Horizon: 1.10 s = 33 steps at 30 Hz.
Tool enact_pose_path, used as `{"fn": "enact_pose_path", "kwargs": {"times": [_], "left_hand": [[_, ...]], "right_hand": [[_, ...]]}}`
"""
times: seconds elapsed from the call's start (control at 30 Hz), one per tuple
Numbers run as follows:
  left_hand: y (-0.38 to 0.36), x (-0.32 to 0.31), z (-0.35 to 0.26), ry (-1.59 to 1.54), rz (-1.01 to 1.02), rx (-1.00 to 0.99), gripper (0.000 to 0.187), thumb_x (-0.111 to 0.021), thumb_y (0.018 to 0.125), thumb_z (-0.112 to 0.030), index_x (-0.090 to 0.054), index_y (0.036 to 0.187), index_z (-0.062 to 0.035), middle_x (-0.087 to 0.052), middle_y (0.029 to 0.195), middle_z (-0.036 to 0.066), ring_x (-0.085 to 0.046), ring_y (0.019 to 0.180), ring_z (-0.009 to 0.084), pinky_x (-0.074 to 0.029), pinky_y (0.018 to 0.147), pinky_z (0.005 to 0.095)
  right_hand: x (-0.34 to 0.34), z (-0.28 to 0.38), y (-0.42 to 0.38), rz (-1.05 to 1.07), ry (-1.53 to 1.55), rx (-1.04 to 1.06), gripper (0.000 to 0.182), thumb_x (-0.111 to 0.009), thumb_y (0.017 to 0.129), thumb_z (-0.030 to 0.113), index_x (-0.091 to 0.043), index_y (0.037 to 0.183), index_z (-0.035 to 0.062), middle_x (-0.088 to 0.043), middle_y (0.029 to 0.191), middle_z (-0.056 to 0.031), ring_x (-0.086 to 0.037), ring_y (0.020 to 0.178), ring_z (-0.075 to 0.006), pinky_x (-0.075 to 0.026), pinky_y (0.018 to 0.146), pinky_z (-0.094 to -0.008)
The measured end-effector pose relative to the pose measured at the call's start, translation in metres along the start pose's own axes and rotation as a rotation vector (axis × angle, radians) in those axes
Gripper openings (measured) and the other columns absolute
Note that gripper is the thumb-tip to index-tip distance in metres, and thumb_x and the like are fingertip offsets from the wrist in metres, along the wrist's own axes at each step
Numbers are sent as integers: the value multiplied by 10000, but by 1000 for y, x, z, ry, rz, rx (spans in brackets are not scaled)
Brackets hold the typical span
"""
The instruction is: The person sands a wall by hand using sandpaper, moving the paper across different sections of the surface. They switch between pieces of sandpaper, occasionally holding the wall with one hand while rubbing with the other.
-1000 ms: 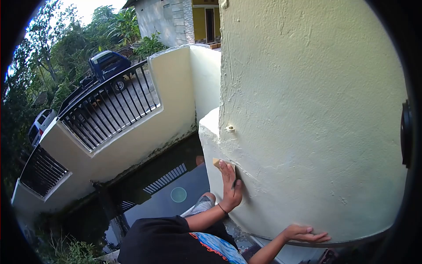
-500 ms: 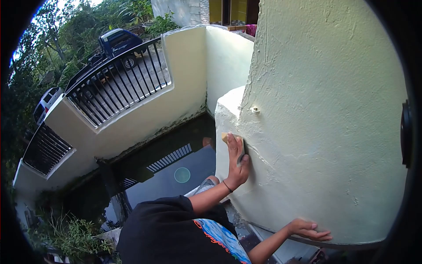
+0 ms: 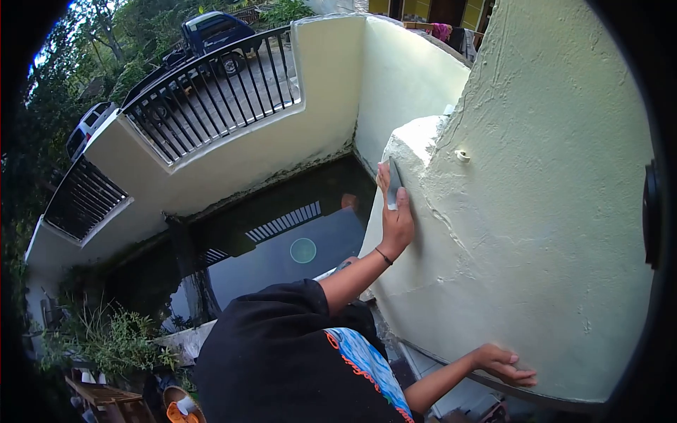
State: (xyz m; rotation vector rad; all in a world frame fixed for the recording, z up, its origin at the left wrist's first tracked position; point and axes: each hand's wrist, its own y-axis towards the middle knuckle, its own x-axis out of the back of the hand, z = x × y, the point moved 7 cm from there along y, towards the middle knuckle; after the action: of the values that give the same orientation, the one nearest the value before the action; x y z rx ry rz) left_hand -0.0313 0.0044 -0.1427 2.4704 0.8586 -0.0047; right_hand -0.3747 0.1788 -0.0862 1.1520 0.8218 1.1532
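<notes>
My left hand [image 3: 398,227], with a dark band at the wrist, grips a flat grey tool [image 3: 395,185] between thumb and fingers. The tool stands edge-on at the rough, rounded edge of the cream wall [image 3: 536,211]; its exact type is unclear. Below and to the right, my right hand [image 3: 499,364] is open, its fingers loosely extended against the lower part of the same wall. Nothing shows in that hand. A small white fitting [image 3: 462,156] sticks out of the wall, up and right of the tool.
Dark water [image 3: 282,271] with a round green object [image 3: 303,250] lies below on the left. Beyond it runs a low wall with a black railing [image 3: 218,99], with a blue truck [image 3: 215,32] behind. Plants [image 3: 116,338] and a wooden piece [image 3: 106,391] are at lower left.
My left hand has moved up along the wall's edge with the tool, which has turned more edge-on. My right hand stays low on the wall. The view has shifted.
</notes>
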Motion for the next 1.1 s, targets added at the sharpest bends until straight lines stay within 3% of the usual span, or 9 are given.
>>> {"fn": "enact_pose_path", "kwargs": {"times": [0.1,0.27,0.5,0.63,0.77,0.8,0.87,0.9,1.1], "left_hand": [[6,3,-7,-103,-86,4,590,-319,986,-226,-40,1444,18,-67,1523,171,-45,1413,281,-42,1127,362],[-80,-20,-5,-2,240,-21,579,-347,974,-219,-110,1439,31,-15,1521,196,15,1411,320,-30,1124,404],[-9,-3,-3,14,-73,-34,577,-348,981,-248,-131,1431,41,-65,1520,186,-5,1412,314,-29,1126,386],[-62,-14,-8,158,145,-43,588,-350,983,-253,-109,1439,28,-67,1519,183,-32,1413,307,-58,1126,385],[-42,-4,1,119,90,-58,588,-346,985,-261,-107,1439,27,-89,1517,182,-76,1409,295,-72,1123,366],[-22,2,0,68,4,0,580,-338,989,-262,-109,1440,22,-111,1515,177,-100,1405,284,-84,1119,340],[2,9,86,-114,-26,331,576,-336,990,-264,-115,1440,20,-121,1513,179,-107,1403,276,-94,1115,318],[1,7,82,-118,-21,334,576,-336,990,-264,-115,1440,20,-121,1513,179,-107,1403,276,-94,1115,318],[-69,-8,9,105,120,9,576,-362,983,-250,-136,1436,26,-84,1518,187,-51,1410,308,-56,1122,387]], "right_hand": [[0,0,0,10,-6,18,510,-209,998,282,-215,1363,-73,-87,1470,-255,-74,1389,-356,-146,1105,-469],[1,-1,0,5,13,-8,508,-211,996,281,-209,1373,-61,-74,1475,-247,-59,1391,-355,-138,1106,-473],[1,-3,-1,0,34,14,522,-213,992,285,-208,1377,-67,-88,1480,-243,-65,1389,-366,-128,1106,-482],[1,-2,-1,-7,0,7,529,-203,991,292,-222,1369,-80,-118,1474,-244,-95,1383,-370,-132,1106,-481],[1,-2,-1,-8,-14,27,529,-198,991,288,-219,1370,-79,-123,1472,-245,-106,1381,-365,-138,1106,-477],[1,-1,0,-9,-17,31,529,-193,990,286,-217,1371,-81,-125,1471,-246,-109,1380,-367,-140,1105,-479],[0,0,-1,-11,-27,36,529,-188,990,284,-216,1371,-82,-127,1470,-246,-112,1379,-369,-141,1104,-480],[0,0,-1,-16,-22,33,530,-184,989,283,-212,1372,-82,-127,1470,-246,-112,1378,-372,-142,1103,-481],[-1,0,-1,-12,-30,31,533,-176,988,285,-200,1376,-78,-118,1470,-248,-106,1376,-377,-143,1099,-486]]}}
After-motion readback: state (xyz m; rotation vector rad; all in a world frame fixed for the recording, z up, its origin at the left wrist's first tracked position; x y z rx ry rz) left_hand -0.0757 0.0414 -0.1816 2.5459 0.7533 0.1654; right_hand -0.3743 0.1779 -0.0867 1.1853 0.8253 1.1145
